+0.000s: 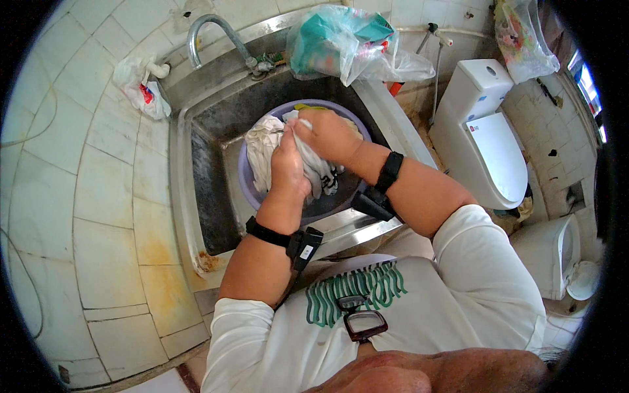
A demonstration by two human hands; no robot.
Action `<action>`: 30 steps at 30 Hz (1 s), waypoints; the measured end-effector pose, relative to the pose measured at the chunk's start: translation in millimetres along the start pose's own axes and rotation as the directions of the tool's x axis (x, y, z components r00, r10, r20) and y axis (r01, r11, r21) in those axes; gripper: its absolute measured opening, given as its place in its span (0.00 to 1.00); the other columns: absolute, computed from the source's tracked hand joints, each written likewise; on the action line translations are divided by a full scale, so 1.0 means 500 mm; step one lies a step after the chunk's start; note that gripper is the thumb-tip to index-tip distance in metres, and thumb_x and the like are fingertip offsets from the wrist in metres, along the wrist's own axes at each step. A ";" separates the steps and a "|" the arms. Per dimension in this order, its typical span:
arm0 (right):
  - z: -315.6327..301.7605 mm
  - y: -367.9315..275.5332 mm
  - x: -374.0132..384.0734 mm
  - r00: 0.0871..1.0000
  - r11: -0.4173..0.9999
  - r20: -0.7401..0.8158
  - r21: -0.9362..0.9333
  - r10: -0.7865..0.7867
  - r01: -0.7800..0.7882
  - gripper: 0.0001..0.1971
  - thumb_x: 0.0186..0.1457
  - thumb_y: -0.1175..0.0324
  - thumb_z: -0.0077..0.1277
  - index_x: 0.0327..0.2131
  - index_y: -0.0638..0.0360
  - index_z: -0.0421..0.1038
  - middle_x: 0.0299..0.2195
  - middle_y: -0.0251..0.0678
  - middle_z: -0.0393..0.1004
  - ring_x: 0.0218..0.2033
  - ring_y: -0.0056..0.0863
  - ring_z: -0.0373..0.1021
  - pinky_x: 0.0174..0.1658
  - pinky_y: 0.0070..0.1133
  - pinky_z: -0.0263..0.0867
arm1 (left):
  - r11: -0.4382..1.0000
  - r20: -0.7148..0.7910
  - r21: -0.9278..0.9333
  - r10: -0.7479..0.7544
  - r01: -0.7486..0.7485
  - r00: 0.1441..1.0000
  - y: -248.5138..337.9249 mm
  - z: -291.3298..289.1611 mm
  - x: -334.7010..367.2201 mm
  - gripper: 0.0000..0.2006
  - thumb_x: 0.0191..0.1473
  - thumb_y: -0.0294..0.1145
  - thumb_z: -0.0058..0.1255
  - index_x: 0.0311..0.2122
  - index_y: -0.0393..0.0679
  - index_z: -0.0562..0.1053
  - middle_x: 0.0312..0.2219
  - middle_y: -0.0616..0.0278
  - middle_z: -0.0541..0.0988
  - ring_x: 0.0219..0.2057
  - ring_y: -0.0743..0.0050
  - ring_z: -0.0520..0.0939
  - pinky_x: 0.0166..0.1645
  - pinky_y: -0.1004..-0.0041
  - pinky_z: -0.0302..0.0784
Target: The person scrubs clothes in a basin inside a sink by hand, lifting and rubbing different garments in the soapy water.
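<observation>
A purple basin (pixel 244 171) stands in the metal sink, with white and pale cloth (pixel 263 145) heaped inside it. Over the basin my left hand (pixel 287 162) is closed on a bunched part of this cloth. My right hand (pixel 325 135) is pressed close against the left one, its fingers wrapped round the same wet-looking cloth. Both hands meet above the far middle of the basin. Dark marks show on the cloth near the basin's right side. A bit of yellow-green material (pixel 308 107) peeks out behind my right hand.
The sink (pixel 196 229) has a curved faucet (pixel 219 21) at its back left. Plastic bags (pixel 341 46) lie on the back right rim, and a small white bag (pixel 141 88) hangs on the left. A white toilet (pixel 495 154) and a white bin (pixel 544 252) stand at right.
</observation>
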State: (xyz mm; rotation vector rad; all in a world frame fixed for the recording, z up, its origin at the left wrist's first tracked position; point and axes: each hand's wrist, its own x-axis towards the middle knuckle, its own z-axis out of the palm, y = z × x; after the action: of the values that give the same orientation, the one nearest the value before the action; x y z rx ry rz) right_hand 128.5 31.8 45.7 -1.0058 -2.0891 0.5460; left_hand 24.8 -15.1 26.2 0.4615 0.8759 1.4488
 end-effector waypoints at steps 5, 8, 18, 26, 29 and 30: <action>-0.015 0.015 0.007 0.998 0.998 -0.011 -0.025 0.062 -0.063 0.16 0.55 0.56 0.44 0.30 0.59 0.72 0.26 0.51 0.73 0.28 0.51 0.70 0.34 0.40 0.66 | 1.000 0.011 -0.025 -0.008 0.009 1.000 -0.009 0.002 0.003 0.21 0.60 0.48 0.38 0.47 0.40 0.68 0.43 0.58 0.75 0.44 0.64 0.76 0.50 0.65 0.70; -0.011 0.001 -0.004 0.987 0.986 0.015 0.049 -0.160 0.159 0.15 0.54 0.56 0.46 0.29 0.59 0.72 0.26 0.51 0.73 0.29 0.51 0.70 0.34 0.39 0.65 | 0.998 -0.025 -0.055 -0.032 0.030 0.999 -0.003 -0.006 0.004 0.23 0.59 0.49 0.39 0.49 0.39 0.67 0.43 0.58 0.74 0.45 0.65 0.74 0.50 0.68 0.69; -0.008 -0.002 -0.004 1.000 1.000 -0.010 0.023 -0.012 0.012 0.14 0.55 0.59 0.44 0.30 0.62 0.69 0.25 0.53 0.70 0.30 0.54 0.66 0.32 0.37 0.62 | 0.996 -0.063 0.061 -0.068 0.072 0.996 -0.006 -0.001 0.007 0.22 0.61 0.48 0.35 0.49 0.40 0.66 0.44 0.58 0.74 0.44 0.61 0.75 0.50 0.62 0.70; -0.002 -0.006 -0.009 0.990 0.987 0.013 0.077 -0.139 0.138 0.14 0.56 0.59 0.44 0.28 0.61 0.68 0.25 0.51 0.70 0.29 0.53 0.66 0.31 0.36 0.62 | 0.998 -0.050 0.057 0.019 -0.016 0.999 -0.012 -0.011 0.008 0.22 0.60 0.49 0.37 0.50 0.41 0.66 0.44 0.57 0.74 0.45 0.63 0.75 0.50 0.62 0.70; -0.009 -0.012 0.001 1.000 0.999 -0.006 0.025 -0.022 0.022 0.14 0.56 0.58 0.45 0.28 0.61 0.68 0.24 0.51 0.70 0.29 0.53 0.67 0.31 0.38 0.62 | 0.999 -0.002 0.038 -0.024 0.024 1.000 -0.011 -0.015 0.017 0.23 0.60 0.49 0.37 0.49 0.40 0.66 0.44 0.56 0.74 0.45 0.62 0.75 0.50 0.63 0.70; -0.015 -0.025 -0.007 1.000 1.000 0.020 -0.007 -0.020 0.021 0.14 0.56 0.58 0.44 0.29 0.60 0.68 0.24 0.51 0.71 0.29 0.53 0.67 0.31 0.39 0.63 | 0.999 -0.030 0.039 -0.004 0.005 1.000 -0.010 -0.015 0.015 0.23 0.60 0.49 0.37 0.49 0.40 0.66 0.44 0.56 0.74 0.45 0.62 0.75 0.50 0.63 0.70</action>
State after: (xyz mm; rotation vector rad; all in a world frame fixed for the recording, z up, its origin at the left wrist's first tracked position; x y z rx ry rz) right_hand 129.9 22.0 57.1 -0.9855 -2.1180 0.5412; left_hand 21.6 -10.2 15.8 0.4677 0.9300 1.4399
